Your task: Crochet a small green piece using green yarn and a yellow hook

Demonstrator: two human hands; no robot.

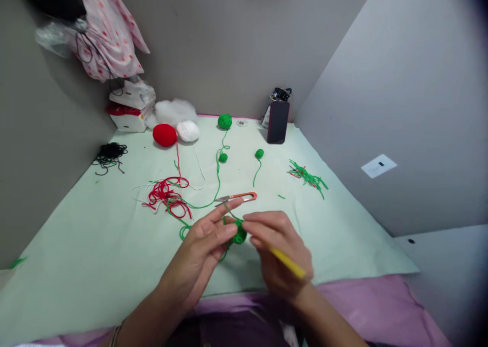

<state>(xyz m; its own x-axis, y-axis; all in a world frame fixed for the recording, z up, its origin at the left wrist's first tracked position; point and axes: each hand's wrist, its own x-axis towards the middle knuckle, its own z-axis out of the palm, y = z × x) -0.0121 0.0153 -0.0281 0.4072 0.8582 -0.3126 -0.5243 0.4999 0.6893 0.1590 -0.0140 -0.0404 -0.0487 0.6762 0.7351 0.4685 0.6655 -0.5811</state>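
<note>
My left hand pinches a small green crocheted piece, with green yarn running over its raised forefinger. Close against it on the right, my right hand is closed around a yellow crochet hook whose tip points into the green piece. Both hands hover just above the pale green sheet near its front edge. The green yarn strand trails away across the sheet towards a green yarn ball at the back.
Orange thread snips lie just beyond my hands. A red yarn tangle sits left of them. Red and white balls, two small green pieces, green scraps, a phone, black yarn and a box lie farther back.
</note>
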